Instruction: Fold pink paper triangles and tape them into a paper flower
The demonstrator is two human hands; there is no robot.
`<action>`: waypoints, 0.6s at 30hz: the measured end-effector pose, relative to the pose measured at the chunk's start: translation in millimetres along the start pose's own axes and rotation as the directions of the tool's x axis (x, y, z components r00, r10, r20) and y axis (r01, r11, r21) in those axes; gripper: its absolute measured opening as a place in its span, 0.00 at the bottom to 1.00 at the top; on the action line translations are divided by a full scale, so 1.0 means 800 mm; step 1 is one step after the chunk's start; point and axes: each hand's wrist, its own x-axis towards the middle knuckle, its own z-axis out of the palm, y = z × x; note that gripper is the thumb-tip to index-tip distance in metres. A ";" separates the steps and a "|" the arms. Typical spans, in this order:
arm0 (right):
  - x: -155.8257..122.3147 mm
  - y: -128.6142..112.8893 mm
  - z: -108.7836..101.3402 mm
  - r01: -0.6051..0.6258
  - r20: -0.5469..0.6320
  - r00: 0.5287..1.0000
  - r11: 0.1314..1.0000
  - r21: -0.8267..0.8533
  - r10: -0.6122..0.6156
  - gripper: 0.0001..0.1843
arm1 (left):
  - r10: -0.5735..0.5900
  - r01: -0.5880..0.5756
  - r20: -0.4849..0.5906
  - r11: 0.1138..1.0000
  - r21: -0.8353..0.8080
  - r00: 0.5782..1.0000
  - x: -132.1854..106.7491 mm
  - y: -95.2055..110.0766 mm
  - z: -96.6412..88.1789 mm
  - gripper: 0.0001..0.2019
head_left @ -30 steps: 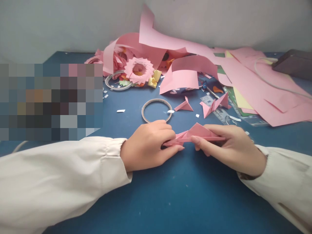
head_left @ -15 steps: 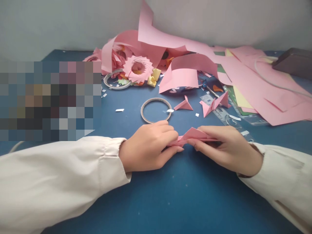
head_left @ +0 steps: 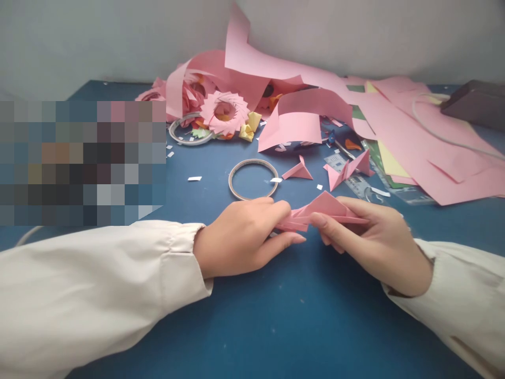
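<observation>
A folded piece of pink paper [head_left: 324,205] spans the gap between my two hands, just above the blue table. My right hand [head_left: 366,231] pinches its right part between thumb and fingers. My left hand [head_left: 250,237] is closed round its left end, fingers over the top and the thumb a little apart below; part of the fold is hidden there. Just beyond my left hand lies a roll of tape [head_left: 232,188]. Two more folded pink pieces, a small one [head_left: 299,169] and a larger winged one [head_left: 347,171], rest behind the paper.
Pink sheets [head_left: 418,137] cover the back right, near a dark object [head_left: 475,105] with a cable. A pleated pink paper ring [head_left: 209,113], a second tape roll [head_left: 173,134] and a yellow folded piece [head_left: 248,129] sit at the back. A clear ruler [head_left: 357,187] lies right of centre. White scraps are scattered about.
My right hand has moved slightly to the right, and the folded paper has shifted up and right, showing more of itself. My left hand stays nearly in place, its thumb a bit further out.
</observation>
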 end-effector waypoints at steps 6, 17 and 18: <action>0.000 0.001 0.001 0.095 0.030 0.995 0.992 -0.086 -0.093 0.15 | 0.031 -0.031 0.008 0.999 0.041 1.000 0.000 0.000 0.001 0.13; -0.002 0.002 0.007 0.036 0.010 0.999 0.999 -0.015 -0.036 0.16 | 0.048 -0.048 -0.007 0.999 -0.007 0.999 0.002 0.001 0.003 0.14; -0.002 0.002 0.007 0.033 0.016 0.999 0.999 -0.005 -0.033 0.16 | 0.051 -0.051 -0.010 0.998 -0.025 0.999 0.002 0.001 0.003 0.14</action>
